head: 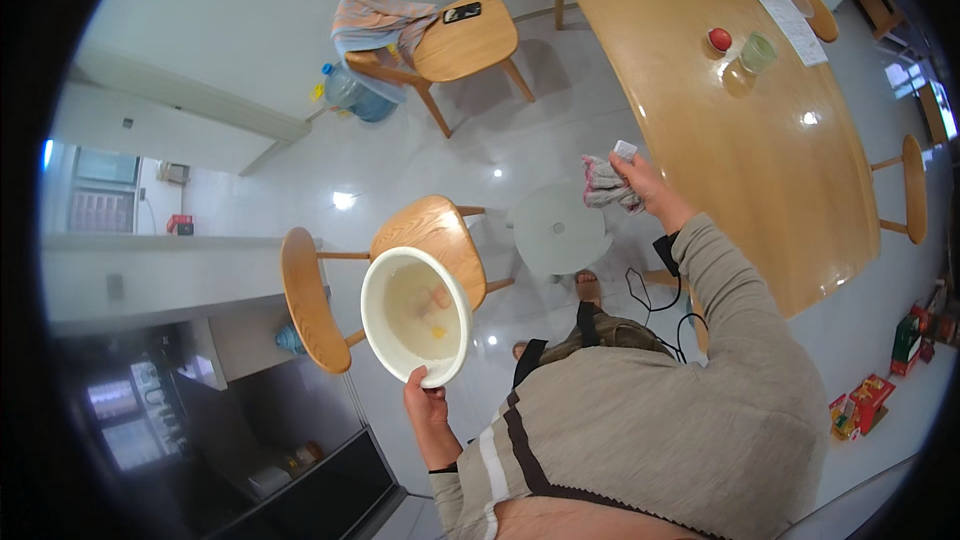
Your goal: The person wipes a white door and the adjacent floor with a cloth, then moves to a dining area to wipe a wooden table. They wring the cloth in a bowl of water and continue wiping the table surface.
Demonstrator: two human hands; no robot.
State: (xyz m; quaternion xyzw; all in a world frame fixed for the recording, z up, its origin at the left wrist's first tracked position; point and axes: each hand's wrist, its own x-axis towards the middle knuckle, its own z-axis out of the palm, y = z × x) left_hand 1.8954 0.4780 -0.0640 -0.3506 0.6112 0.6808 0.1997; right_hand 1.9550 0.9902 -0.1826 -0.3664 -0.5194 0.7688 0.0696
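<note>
My left hand [429, 406] grips the rim of a white plastic basin [397, 315], thumb on top of the rim. Cloudy liquid lies in the basin, with pinkish and yellow shapes showing in it that I cannot name. Between the fingers of my right hand [643, 178] are a bunched grey cloth with a pink edge [600, 184] and a small white object [625, 150]. That hand is beside the near edge of the wooden table [750, 165]. Below and to the left of the cloth stands a round pale stool [559, 229].
A wooden chair [431, 232] stands partly behind the basin. Another chair [465, 45] holds a striped towel [382, 19] and a phone [462, 13]. On the table are a green glass jar [757, 52], a red round object [720, 39] and papers [791, 26]. Black cables [652, 307] hang near my right sleeve.
</note>
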